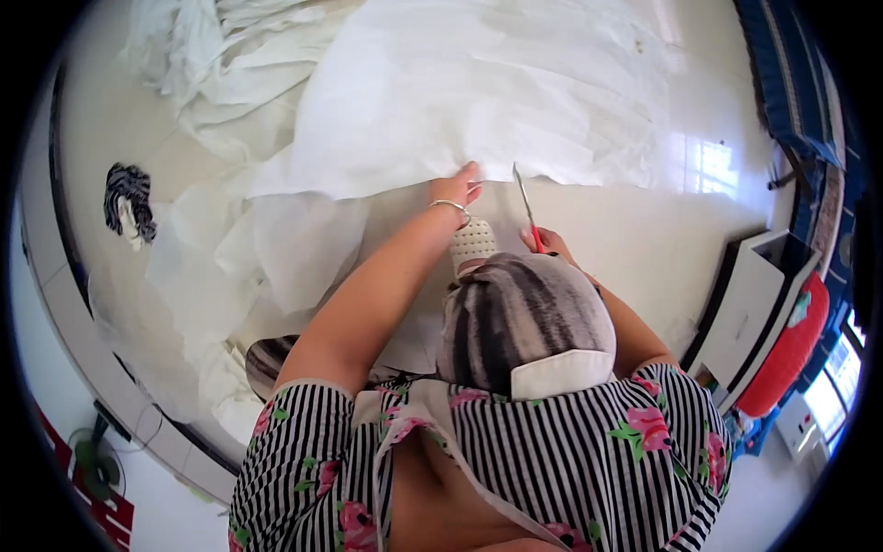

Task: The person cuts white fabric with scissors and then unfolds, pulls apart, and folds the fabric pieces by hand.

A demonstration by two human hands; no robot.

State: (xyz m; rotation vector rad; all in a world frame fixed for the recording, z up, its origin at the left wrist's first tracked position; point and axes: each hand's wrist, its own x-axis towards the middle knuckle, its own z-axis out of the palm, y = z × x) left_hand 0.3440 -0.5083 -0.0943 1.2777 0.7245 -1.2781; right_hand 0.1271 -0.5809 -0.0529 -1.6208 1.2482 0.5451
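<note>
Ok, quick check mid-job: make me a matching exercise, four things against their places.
1. Scissors
2. Left hand
3. Bangle
4. Black-and-white bundle

A. worn on a wrist
B. on the floor, far left of the picture
C. held in the right hand
D. fingers at the near edge of the white fabric

Pairs: 1-C, 2-D, 3-A, 4-B

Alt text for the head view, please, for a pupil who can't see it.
A person holds scissors in the right hand at the edge of white cloth on the floor; the left hand is at the same edge.
</note>
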